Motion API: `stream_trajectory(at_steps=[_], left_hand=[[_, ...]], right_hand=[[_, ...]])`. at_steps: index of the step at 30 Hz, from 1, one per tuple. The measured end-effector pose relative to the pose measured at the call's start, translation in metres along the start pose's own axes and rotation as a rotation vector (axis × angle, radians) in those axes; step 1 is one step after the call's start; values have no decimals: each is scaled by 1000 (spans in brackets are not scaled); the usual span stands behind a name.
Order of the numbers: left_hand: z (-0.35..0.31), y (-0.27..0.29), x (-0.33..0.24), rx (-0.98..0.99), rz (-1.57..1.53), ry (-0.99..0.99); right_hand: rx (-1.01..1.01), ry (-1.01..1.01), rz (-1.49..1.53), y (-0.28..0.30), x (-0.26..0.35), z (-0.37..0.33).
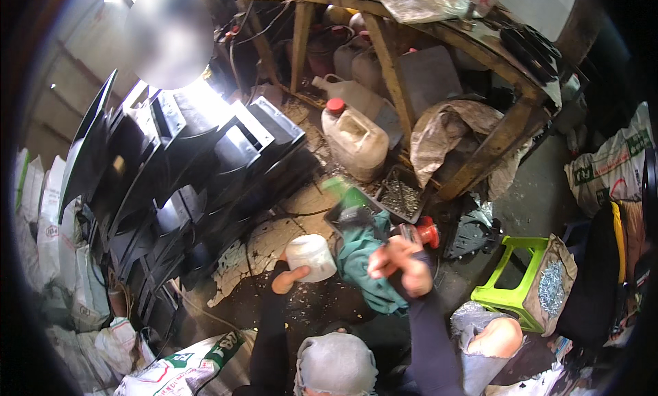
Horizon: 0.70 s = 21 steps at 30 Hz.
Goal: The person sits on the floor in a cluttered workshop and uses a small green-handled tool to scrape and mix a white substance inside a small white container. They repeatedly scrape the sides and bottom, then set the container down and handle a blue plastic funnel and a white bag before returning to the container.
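My left hand grips a white, round tub-like piece by its side, thumb across its near face. My right hand is raised above the right edge of a green cloth and smeared by motion. Whether anything is between its fingers cannot be made out. Beyond the cloth, a blurred green item sits by a dark tray. Close to my right hand is a red tool-like object, partly hidden.
Black moulded panels are stacked at left. A jerrycan with a red cap stands by a wooden bench. Small metal parts fill a tray. To the right, a lime-green stool bears a heap of screws. Sacks lie lower left.
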<state>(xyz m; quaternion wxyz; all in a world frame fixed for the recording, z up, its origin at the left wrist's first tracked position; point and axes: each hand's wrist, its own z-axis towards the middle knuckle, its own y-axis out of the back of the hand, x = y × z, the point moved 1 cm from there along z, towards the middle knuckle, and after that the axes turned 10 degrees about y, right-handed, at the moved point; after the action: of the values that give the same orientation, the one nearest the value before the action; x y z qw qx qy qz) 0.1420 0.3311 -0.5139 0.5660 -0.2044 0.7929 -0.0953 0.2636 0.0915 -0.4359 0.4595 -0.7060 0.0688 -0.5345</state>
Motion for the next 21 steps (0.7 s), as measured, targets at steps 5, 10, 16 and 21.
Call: stream_trajectory(at_steps=[5,10,16,21], left_hand=[[10,-4,-10,33,21,-131],[6,-13,-26,-56,94,-115],[10,-27,-34,-85,167,-205],[3,-50,-25,-116,260,-250]], right_hand=[[50,-199,-478,5,-10,6],[123,121,344,-4,-4,14],[-142,-313,-506,15,-24,15],[-128,-130,-116,15,-60,12]])
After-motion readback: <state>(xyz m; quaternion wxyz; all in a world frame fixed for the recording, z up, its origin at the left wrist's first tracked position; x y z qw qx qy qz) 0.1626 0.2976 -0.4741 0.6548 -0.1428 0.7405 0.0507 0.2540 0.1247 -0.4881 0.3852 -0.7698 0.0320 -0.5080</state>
